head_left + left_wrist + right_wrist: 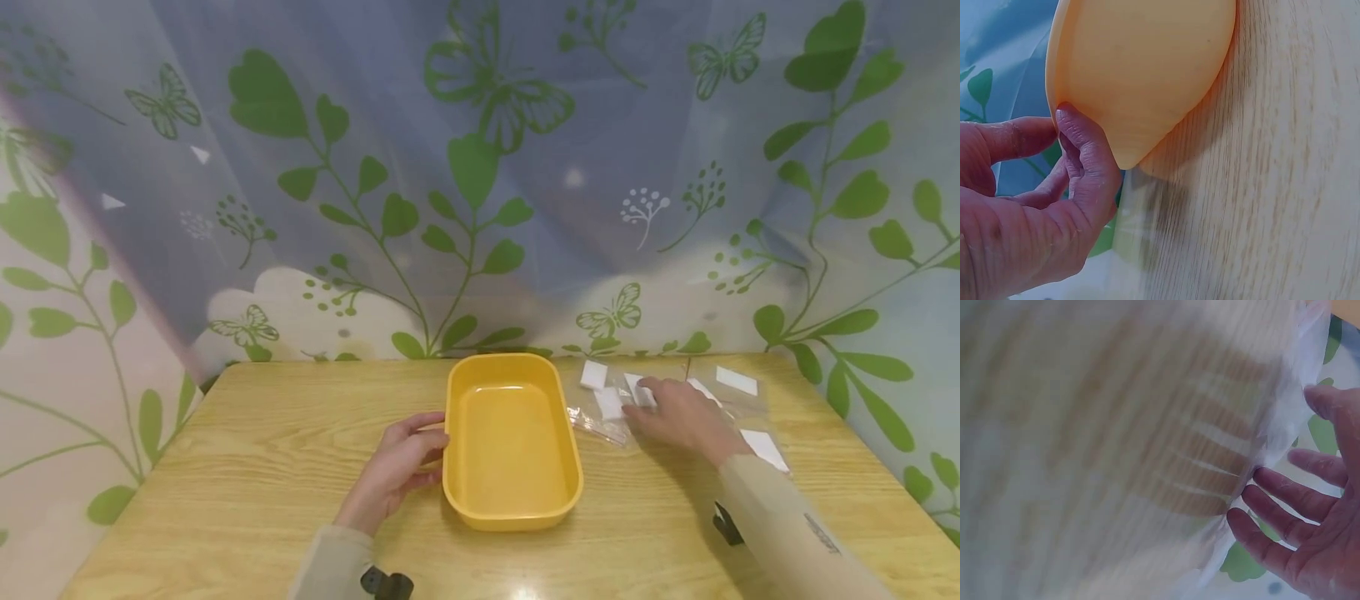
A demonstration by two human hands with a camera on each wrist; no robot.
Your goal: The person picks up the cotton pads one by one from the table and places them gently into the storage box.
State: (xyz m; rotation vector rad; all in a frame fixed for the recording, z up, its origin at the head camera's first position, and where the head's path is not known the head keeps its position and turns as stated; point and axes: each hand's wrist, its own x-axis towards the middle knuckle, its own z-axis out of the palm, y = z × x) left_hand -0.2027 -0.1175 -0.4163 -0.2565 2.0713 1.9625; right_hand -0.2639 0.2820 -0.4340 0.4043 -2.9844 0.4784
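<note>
A yellow rectangular plastic basin [513, 523] stands on the wooden table. My left hand [401, 467] is at its left side, thumb and a bent finger pinching the rim; the left wrist view shows the basin's outer wall [1147, 56] with a fingertip against it. To the right of the basin lie several clear plastic bags [600, 427] with white rectangular pieces on or in them. My right hand [686, 417] reaches over these bags, and in the right wrist view its loosely bent, spread fingers touch the edge of a clear bag [1285, 419].
More white pieces, one at the back right [737, 381] and one nearer [765, 450], lie around the right hand. A curtain [630, 192] with green leaves and butterflies hangs behind the table [300, 433]. Dark straps sit at both sleeves.
</note>
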